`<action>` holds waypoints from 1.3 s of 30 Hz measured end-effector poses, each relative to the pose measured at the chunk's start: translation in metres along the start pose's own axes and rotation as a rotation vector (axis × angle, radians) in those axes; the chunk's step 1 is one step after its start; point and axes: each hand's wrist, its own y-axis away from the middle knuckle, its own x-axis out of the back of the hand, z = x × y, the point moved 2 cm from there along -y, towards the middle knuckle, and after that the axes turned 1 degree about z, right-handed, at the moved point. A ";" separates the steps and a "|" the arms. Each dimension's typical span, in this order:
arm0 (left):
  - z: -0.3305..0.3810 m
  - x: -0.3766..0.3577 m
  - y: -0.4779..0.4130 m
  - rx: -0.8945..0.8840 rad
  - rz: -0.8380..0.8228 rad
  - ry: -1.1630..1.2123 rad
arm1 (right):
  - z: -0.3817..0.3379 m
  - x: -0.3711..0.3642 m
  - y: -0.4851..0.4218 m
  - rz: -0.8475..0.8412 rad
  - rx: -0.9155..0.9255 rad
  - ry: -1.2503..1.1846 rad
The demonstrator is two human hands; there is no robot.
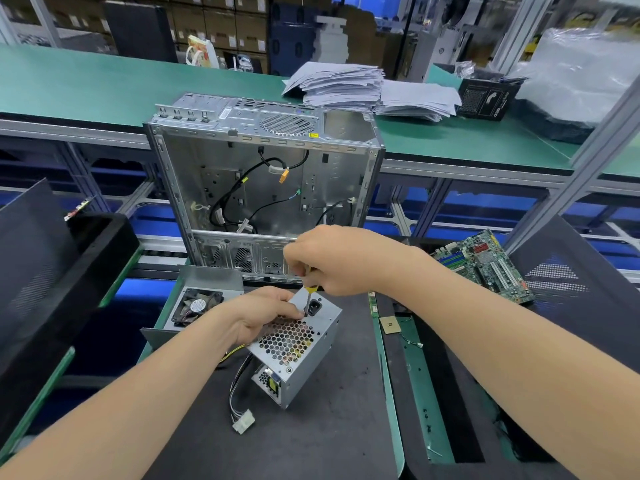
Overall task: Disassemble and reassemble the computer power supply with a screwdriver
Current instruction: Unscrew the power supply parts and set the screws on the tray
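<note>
While the left hand [266, 315] gripped the power supply [298, 344] on the dark mat [311, 438], the right hand [332, 261] closed around a screwdriver [309, 295], tip on its top.

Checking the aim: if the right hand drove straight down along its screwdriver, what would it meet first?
Most likely the power supply casing, beside its black socket, where the screwdriver tip points; the left hand grips close by.
</note>
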 end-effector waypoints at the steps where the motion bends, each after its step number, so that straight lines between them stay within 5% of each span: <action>1: 0.000 0.000 0.000 0.002 -0.001 0.006 | 0.000 -0.002 -0.002 0.026 -0.082 -0.011; 6: 0.000 0.001 0.001 0.049 -0.003 0.044 | 0.009 -0.018 -0.007 0.069 -0.495 -0.159; 10: 0.000 0.001 -0.001 0.018 -0.007 0.011 | 0.006 -0.011 0.002 0.049 -0.227 -0.217; 14: 0.000 0.002 -0.002 0.024 -0.006 0.016 | 0.006 0.003 0.008 0.012 0.065 0.022; 22: 0.001 0.000 0.001 0.006 0.017 -0.040 | -0.006 0.004 0.006 -0.012 0.173 0.198; 30: 0.001 -0.001 0.003 0.014 0.016 -0.029 | -0.004 -0.008 -0.001 0.148 -0.243 -0.126; 34: 0.001 -0.001 0.002 0.053 0.006 0.013 | 0.001 -0.013 -0.003 0.184 -0.433 -0.067; 39: 0.001 0.000 0.002 0.049 0.006 -0.014 | -0.003 0.001 0.010 0.017 0.012 0.081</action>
